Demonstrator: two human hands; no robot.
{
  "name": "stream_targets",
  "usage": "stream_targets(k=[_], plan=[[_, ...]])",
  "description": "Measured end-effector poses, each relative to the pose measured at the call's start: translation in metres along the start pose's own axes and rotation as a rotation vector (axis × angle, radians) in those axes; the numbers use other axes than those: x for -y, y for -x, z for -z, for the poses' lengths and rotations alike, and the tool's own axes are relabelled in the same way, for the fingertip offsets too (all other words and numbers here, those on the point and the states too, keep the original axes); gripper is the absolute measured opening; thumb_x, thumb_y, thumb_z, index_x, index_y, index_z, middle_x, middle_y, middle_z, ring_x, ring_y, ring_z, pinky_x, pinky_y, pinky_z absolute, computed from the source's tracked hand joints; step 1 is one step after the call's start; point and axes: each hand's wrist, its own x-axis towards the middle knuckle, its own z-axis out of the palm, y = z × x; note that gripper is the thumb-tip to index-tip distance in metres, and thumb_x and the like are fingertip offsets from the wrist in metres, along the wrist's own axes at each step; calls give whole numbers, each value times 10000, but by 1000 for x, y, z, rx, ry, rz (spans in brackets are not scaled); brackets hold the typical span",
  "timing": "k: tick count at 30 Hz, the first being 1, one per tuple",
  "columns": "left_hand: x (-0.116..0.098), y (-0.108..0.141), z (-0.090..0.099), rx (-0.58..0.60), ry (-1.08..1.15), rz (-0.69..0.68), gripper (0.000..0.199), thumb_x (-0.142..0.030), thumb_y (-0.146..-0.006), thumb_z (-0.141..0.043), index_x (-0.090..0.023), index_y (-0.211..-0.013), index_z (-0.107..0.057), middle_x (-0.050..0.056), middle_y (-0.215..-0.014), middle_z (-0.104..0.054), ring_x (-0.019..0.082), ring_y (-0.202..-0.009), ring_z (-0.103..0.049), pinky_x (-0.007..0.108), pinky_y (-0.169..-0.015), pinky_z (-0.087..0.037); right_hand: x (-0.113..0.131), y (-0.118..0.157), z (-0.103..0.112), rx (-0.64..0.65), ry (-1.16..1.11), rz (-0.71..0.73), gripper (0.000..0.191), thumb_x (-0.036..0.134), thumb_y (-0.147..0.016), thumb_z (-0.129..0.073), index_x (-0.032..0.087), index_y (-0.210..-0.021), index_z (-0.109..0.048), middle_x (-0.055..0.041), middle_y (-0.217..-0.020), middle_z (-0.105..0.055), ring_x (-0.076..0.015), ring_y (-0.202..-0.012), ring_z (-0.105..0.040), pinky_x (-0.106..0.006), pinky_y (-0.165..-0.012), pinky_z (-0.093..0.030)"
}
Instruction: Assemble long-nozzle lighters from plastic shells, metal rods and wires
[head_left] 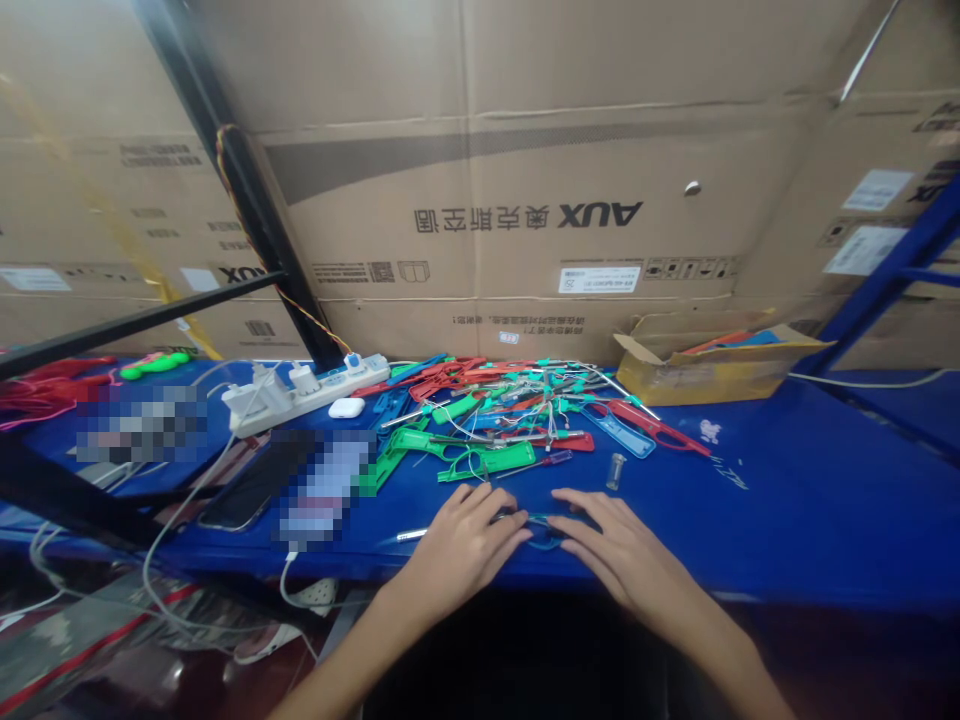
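Near the front edge of the blue table, my left hand [471, 532] is closed around a blue stick lighter [544, 533], mostly hidden by my fingers. Its metal tube [411, 535] sticks out to the left, beyond that hand. My right hand [616, 540] grips the lighter's other end between thumb and fingers. Just beyond my hands lie a green lighter casing half [495, 461] and a small screwdriver [553, 459]. A small clear tank [616, 471] stands past my right hand. Behind them spreads a pile of red, green and blue casings, metal tubes and wires [517, 400].
A white power strip [307, 392], an earphone case [346, 408] and two phones, one a dark phone [259, 482], are on the left. An open cardboard box [705, 370] with coloured parts stands at back right. Large cardboard sheets [487, 160] form the back wall. A black post [247, 190] rises at left.
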Motion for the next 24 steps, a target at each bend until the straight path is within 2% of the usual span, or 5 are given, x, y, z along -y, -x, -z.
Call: stream_targets(k=[6, 13, 20, 24], plan=[[3, -5, 1, 25, 71, 28, 198, -294, -1077, -514, -204, -1099, -690, 32, -1022, -700, 200, -937, -635, 363, -834, -416, 4, -3, 9, 54, -118, -34, 337, 363, -1075, -477, 355, -1394, -587, -58, -1334, -611, -235, -1212, -599, -487, -1080, -486], [2, -16, -4, 26, 32, -30, 162, -181, -1060, -502, -187, -1015, -657, 28, -1017, -709, 204, -913, -607, 374, -831, -389, 1, -4, 10, 74, -196, -47, 354, 370, -1068, -499, 368, -1412, -581, -52, -1273, -610, -233, -1191, -585, -440, -1055, -483], [0, -22, -7, 34, 232, 232, 121, -190, -1049, -493, -199, -977, -591, 20, -980, -691, 190, -887, -646, 344, -818, -446, -1, -5, 11, 70, -260, -58, 311, 399, -1061, -509, 344, -1345, -623, -57, -1273, -620, -238, -1191, -583, -447, -1078, -460], [2, -27, -11, 55, 255, 259, 102, -190, -1019, -540, -201, -948, -612, 22, -924, -688, 194, -835, -657, 316, -760, -487, -1, -5, 10, 76, -263, -53, 311, 399, -1062, -510, 354, -1350, -616, -46, -1275, -621, -229, -1192, -585, -447, -1086, -456]])
